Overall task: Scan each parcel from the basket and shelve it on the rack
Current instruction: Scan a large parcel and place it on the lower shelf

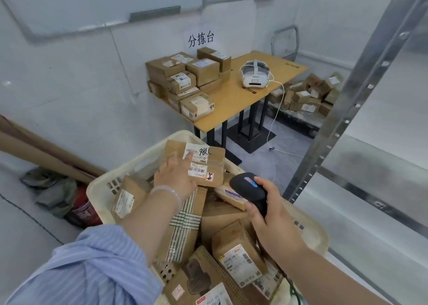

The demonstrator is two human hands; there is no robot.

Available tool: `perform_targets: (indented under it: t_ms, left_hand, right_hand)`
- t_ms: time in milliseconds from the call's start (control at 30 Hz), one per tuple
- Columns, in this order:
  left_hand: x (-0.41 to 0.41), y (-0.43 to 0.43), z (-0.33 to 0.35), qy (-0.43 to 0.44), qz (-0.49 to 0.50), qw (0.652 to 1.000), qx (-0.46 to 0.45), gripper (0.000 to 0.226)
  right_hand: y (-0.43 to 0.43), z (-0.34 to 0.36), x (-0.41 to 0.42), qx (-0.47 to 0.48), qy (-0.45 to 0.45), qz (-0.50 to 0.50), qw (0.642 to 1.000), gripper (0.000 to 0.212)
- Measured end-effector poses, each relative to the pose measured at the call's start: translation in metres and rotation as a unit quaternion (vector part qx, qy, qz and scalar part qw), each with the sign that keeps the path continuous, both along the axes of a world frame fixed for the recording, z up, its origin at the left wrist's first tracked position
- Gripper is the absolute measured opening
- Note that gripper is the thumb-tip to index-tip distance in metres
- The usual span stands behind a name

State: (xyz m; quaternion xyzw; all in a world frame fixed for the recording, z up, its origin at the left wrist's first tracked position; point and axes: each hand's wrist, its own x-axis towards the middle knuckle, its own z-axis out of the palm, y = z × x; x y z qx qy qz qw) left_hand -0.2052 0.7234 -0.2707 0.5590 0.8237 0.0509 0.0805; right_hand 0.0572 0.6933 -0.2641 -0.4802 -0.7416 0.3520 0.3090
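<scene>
- The basket [102, 185] is heaped with brown parcels. Well over 6 show, lying at all angles up to the rim, so most of the job appears to lie ahead.
- The parcel [208, 165] being dealt with has "98LL" inked on its label. It lies on top of the heap at the far side of the basket, with its labels and barcode facing up.
- The left hand [176, 177] rests on that parcel, its fingers [188, 157] straight and close together across the face and the forefinger on the upper label. Whether the thumb hooks under the near edge cannot be told.
- The right hand [275, 216] has its fingers clamped round a black scanner [249, 185], whose head sits just beside the parcel's barcode. This looks like the scan step for this 1 parcel, with shelving not yet done.
- The rack [347, 110] stands at the right, well apart from the parcel. Its shelves in view are pale and blurred, and no parcel can be made out on them.
- Behind, a desk [243, 100] carries a stack of boxes [185, 79] and a white headset [254, 74] — whether these belong to the task cannot be told.
</scene>
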Motion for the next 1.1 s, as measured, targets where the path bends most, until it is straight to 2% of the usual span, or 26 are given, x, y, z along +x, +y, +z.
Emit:
perform_targets:
  t_ms: [233,400,500,700,833,1100]
  left_hand:
    - [-0.062,0.044,-0.012,0.128,-0.090,0.984,-0.084,0.095]
    - [-0.092,0.064,-0.018,0.169,-0.174,0.963,-0.115,0.112]
    - [-0.098,0.067,-0.021,0.168,-0.189,0.959,-0.128,0.124]
    - [-0.091,0.057,-0.014,0.083,-0.194,0.974,-0.079,0.111]
    - [-0.075,0.047,0.012,0.037,-0.184,0.982,-0.012,0.104]
    - [-0.007,0.027,0.074,0.036,-0.201,0.973,0.107,0.107]
  right_hand:
    - [0.010,-0.028,-0.007,-0.030,-0.042,-0.030,0.998,0.052]
    - [0.015,-0.037,-0.008,-0.044,-0.065,-0.037,0.996,0.049]
    - [0.015,-0.036,-0.008,-0.044,-0.074,-0.046,0.995,0.052]
    - [0.011,-0.032,-0.005,-0.046,-0.071,-0.056,0.995,0.054]
    - [0.004,-0.026,0.002,-0.040,-0.051,-0.057,0.996,0.061]
    - [-0.016,0.019,0.031,0.011,0.014,-0.093,0.995,0.059]
